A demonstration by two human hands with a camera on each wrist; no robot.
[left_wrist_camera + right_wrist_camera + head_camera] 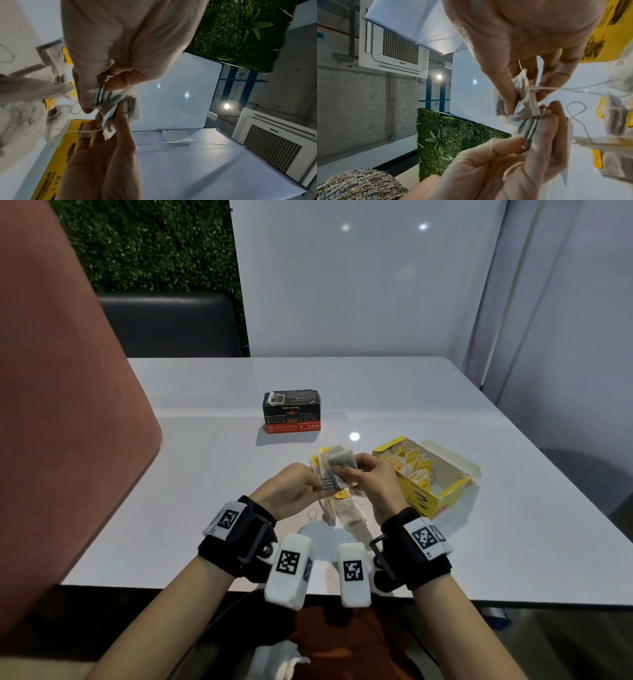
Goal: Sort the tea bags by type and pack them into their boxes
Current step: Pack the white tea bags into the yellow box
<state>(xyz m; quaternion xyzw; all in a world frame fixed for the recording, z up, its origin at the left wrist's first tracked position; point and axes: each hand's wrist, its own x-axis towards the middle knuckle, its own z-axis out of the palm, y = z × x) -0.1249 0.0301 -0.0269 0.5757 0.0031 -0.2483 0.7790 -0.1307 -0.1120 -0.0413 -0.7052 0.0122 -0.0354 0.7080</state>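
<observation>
From the head camera, the open yellow cardboard box (424,474) at about three o'clock on the white bench (513,525) already holds a row of yellow-tagged tea bags (416,465), so that type looks largely packed. The black-and-red tea box (292,413) at twelve o'clock sits apart with its top seemingly closed, and a few loose paper tea bags (346,513) still lie at six o'clock below the hands, so sorting appears unfinished. The left hand (291,491) pinches a small stack of grey paper tea bags (337,467) while the right hand (375,484) grips the same stack from three o'clock. In the left wrist view, the left hand's thumb and fingers (89,97) clamp the stack's edge at centre, the right hand's fingers (120,121) meeting it from six o'clock, the yellow box at seven. In the right wrist view, the right hand's grip closes narrowly on the crumpled bag tops and string, with the left hand (513,155) holding the lower end at five o'clock.
</observation>
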